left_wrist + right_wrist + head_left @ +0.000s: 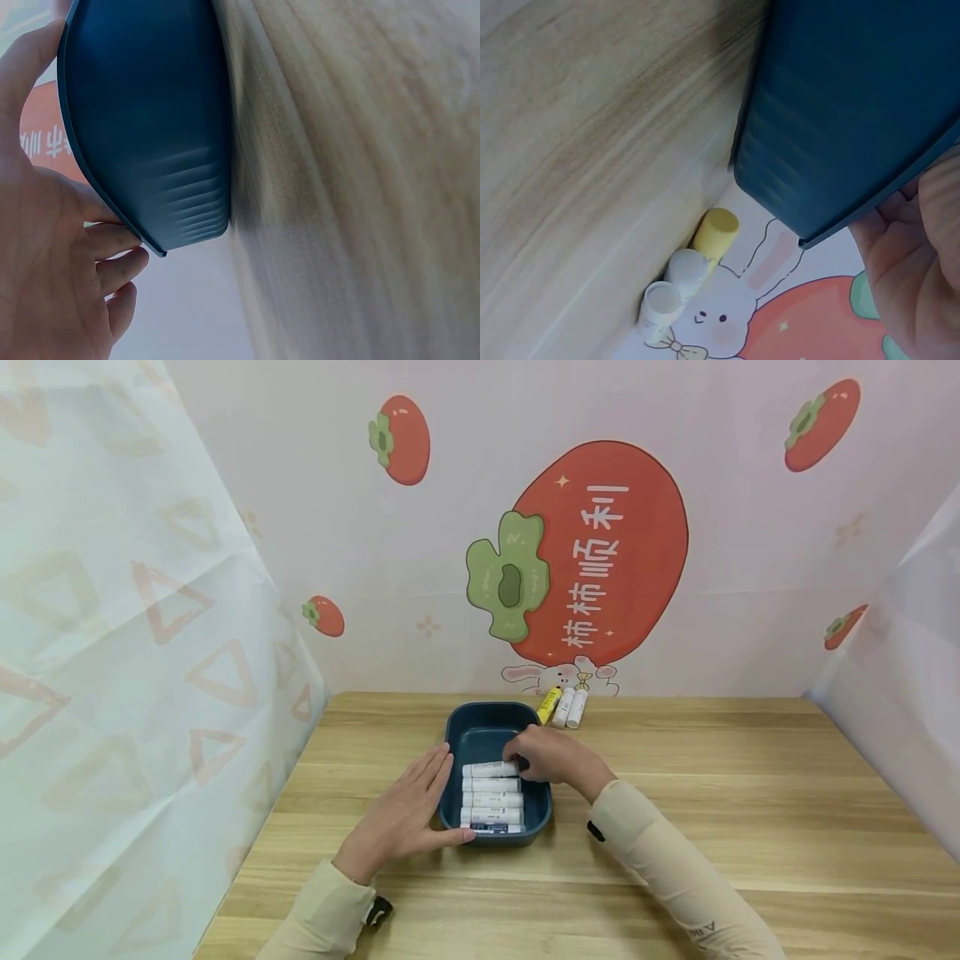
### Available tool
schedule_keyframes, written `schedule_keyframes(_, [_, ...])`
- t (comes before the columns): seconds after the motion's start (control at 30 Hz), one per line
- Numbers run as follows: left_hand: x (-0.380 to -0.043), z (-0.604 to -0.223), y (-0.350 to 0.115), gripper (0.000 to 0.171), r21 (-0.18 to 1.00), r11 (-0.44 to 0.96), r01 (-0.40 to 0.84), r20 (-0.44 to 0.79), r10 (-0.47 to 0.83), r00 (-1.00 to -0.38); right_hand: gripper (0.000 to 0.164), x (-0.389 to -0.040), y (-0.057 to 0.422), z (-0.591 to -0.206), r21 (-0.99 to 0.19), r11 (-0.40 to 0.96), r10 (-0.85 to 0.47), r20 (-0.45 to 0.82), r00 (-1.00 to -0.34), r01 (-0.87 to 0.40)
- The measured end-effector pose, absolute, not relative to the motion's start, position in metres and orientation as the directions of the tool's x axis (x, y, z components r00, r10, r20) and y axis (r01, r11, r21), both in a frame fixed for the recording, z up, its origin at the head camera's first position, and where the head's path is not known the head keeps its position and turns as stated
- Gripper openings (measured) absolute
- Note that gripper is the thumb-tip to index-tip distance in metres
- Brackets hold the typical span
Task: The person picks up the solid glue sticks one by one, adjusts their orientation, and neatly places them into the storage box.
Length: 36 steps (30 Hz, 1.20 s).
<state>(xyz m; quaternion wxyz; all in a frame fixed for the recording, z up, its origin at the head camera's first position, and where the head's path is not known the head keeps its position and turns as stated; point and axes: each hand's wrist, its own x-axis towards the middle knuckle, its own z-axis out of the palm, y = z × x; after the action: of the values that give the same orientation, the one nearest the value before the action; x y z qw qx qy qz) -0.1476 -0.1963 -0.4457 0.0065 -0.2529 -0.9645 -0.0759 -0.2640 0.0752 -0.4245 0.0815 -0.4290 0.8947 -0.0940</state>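
Five tubes (491, 799) lie in the blue box (482, 743). Your left hand (405, 812), fingers straight, touches its left side; whether your right hand (550, 754) pinches the far tube (486, 770), I can't tell. Bumping could roll it.

Dark blue box (480, 739), white tubes (491, 799), small print (487, 828) perhaps navy, yellow tube (549, 704), brown wood-grain table (750, 793), beige sleeves (675, 868), red-fruit-patterned pale wall (450, 543)

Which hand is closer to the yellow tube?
Right. The right hand reaches into the blue tray, just in front of the yellow tube; the left hand is farther, at the tray's left side.
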Motion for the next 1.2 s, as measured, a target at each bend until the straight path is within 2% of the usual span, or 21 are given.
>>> schedule_keyframes(0.17, [-0.147, -0.445, -0.196, 0.119, 0.14, 0.86, 0.491, 0.049, 0.489, -0.871, 0.022, -0.265, 0.072, -0.426, -0.188, 0.611, -0.79, -0.079, -0.608, -0.769])
schedule_keyframes(0.5, [-0.148, -0.446, -0.196, 0.118, 0.142, 0.856, 0.498, 0.057, 0.495, -0.867, 0.018, -0.26, 0.069, -0.422, -0.173, 0.612, -0.791, -0.13, -0.598, -0.772])
schedule_keyframes(0.67, [-0.148, -0.445, -0.196, 0.118, 0.149, 0.854, 0.498, 0.059, 0.495, -0.867, 0.018, -0.256, 0.071, -0.417, -0.19, 0.599, -0.799, -0.082, -0.595, -0.778])
schedule_keyframes(0.9, [-0.147, -0.444, -0.196, 0.118, 0.157, 0.853, 0.498, 0.064, 0.494, -0.867, 0.033, -0.252, 0.084, -0.395, -0.32, 0.632, -0.735, 0.044, -0.677, -0.706])
schedule_keyframes(1.2, [-0.147, -0.445, -0.197, 0.117, 0.173, 0.847, 0.503, 0.078, 0.497, -0.864, 0.031, -0.262, 0.109, -0.376, -0.416, 0.684, -0.576, 0.195, -0.794, -0.599])
